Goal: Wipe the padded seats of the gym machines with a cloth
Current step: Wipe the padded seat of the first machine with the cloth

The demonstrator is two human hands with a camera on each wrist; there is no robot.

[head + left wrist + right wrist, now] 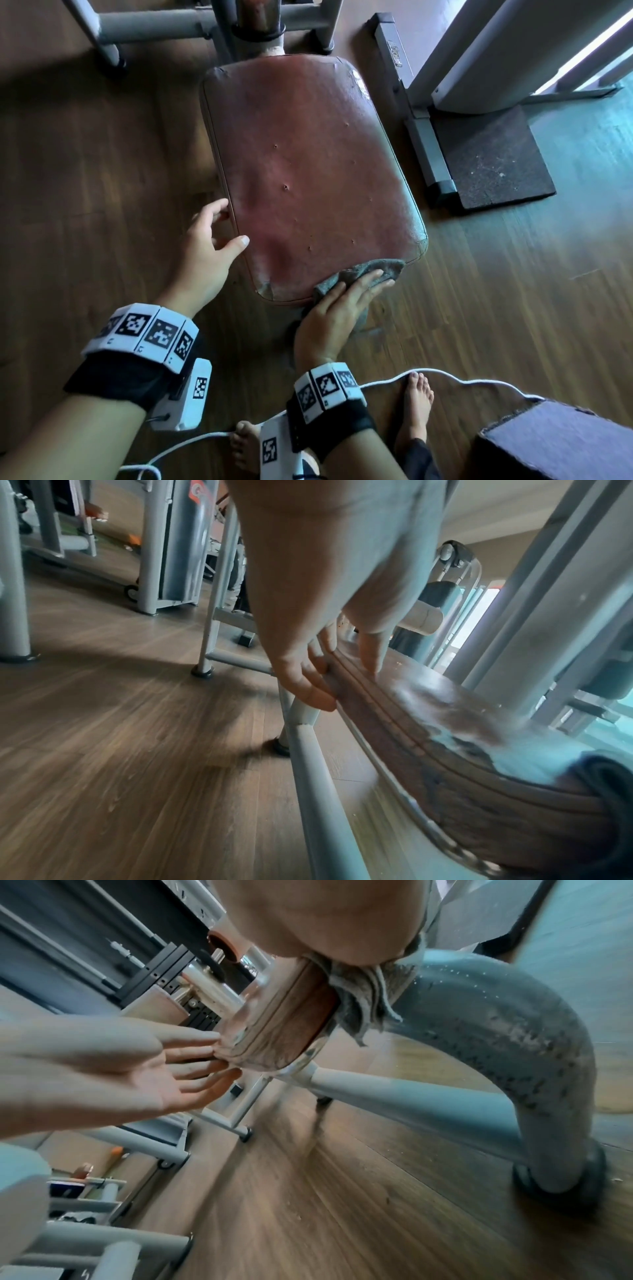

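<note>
A worn reddish-brown padded seat (pixel 308 164) fills the middle of the head view. My right hand (pixel 342 305) lies flat with straight fingers on a grey cloth (pixel 380 269), pressing it onto the seat's near right corner. Part of the cloth (pixel 363 999) hangs over the seat's edge (pixel 284 1020). My left hand (pixel 219 233) rests against the seat's left edge, its thumb on top and its fingers (pixel 322 693) along the side of the pad (pixel 445 723). In the right wrist view the left hand (pixel 137 1064) is spread open, only its fingertips touching the pad.
The machine's grey tube frame (pixel 164 31) stands behind the seat, and a leg (pixel 514 1047) curves down beneath it. A black rubber mat (pixel 493 157) and another machine's base lie to the right. A white cable (pixel 462 380), my bare feet (pixel 416 404) and a grey pad (pixel 555 442) are close by.
</note>
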